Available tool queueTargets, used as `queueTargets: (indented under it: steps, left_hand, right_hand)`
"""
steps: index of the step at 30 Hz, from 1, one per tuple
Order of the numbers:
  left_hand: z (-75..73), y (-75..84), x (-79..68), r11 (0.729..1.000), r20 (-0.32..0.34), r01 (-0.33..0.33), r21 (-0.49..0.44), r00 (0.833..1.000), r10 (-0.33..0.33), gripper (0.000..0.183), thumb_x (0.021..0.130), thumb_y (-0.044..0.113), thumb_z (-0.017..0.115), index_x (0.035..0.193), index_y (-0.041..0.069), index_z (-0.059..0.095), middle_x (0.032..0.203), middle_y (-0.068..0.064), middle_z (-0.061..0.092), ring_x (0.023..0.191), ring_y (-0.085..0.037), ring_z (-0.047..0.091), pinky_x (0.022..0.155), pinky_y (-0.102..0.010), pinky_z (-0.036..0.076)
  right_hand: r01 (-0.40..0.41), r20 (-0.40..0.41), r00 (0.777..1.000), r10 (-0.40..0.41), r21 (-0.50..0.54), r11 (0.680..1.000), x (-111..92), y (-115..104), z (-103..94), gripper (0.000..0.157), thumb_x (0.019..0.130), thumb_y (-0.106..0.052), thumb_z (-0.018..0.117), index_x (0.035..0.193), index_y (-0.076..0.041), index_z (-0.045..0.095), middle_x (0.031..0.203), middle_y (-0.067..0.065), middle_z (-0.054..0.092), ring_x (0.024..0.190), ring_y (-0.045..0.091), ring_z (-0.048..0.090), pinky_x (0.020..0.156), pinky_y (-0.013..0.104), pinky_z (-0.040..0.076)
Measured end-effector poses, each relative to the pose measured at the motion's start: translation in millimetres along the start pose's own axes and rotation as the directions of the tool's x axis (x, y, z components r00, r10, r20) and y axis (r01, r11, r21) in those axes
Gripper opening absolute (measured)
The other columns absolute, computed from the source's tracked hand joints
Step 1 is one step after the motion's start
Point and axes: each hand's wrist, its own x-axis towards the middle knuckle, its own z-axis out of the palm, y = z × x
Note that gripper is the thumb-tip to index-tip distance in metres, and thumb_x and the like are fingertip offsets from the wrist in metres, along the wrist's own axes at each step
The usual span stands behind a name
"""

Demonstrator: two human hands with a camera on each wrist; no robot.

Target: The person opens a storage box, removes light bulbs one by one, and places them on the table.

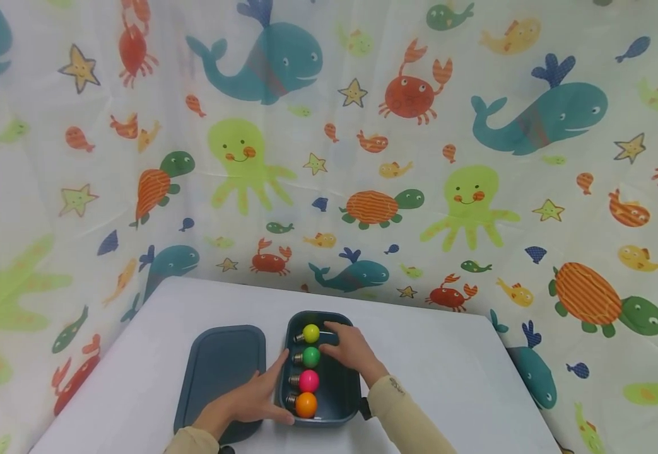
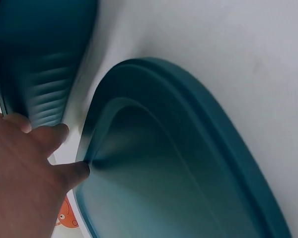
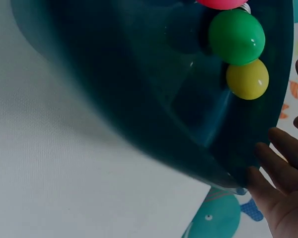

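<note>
A dark teal box [image 1: 337, 394] holds a column of small light bulbs with metal screw bases. From far to near they are a yellow bulb [image 1: 311, 333], a green bulb [image 1: 311, 357], a pink bulb [image 1: 308, 381] and an orange bulb [image 1: 306, 405]. My left hand [image 1: 255, 398] lies along the box's left wall, fingers extended and thumb by the near corner. Over the far right part of the box is my right hand [image 1: 352, 349], its fingers spread and loosely bent, with no bulb between them. In the right wrist view its fingertips [image 3: 262, 148] are right at the rim.
A matching flat lid [image 1: 226, 366] lies left of the box, partly under my left forearm in the head view. Both rest on a white table [image 1: 431, 359]. Behind it hangs a curtain [image 1: 317, 252] printed with sea animals.
</note>
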Motion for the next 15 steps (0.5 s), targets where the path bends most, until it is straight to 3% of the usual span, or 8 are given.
queueTargets:
  steps: [7,15]
  left_hand:
    - [1.7,-0.1,-0.3,0.999,0.001,0.035,-0.007,0.999,-0.035,0.124,0.074,0.051,0.081,0.156,0.006,-0.001,0.16,-0.021,0.019,0.141,-0.045,0.026,0.106,-0.075,0.001]
    - [1.6,0.4,-1.4,0.999,0.004,0.042,-0.005,0.999,-0.042,0.124,0.075,0.052,0.08,0.156,0.008,-0.002,0.16,-0.021,0.019,0.141,-0.048,0.025,0.106,-0.075,0.0]
  right_hand:
    - [-0.037,-0.039,0.998,0.039,0.047,0.998,5.2,0.2,0.8,0.055,0.087,-0.026,0.074,0.133,-0.003,0.058,0.13,0.017,0.061,0.118,0.037,0.057,0.101,0.054,0.045]
    - [-0.045,-0.028,0.998,0.048,0.101,0.994,9.2,0.1,-0.3,0.053,0.088,-0.025,0.073,0.134,-0.002,0.058,0.131,0.017,0.06,0.119,0.037,0.056,0.102,0.053,0.044]
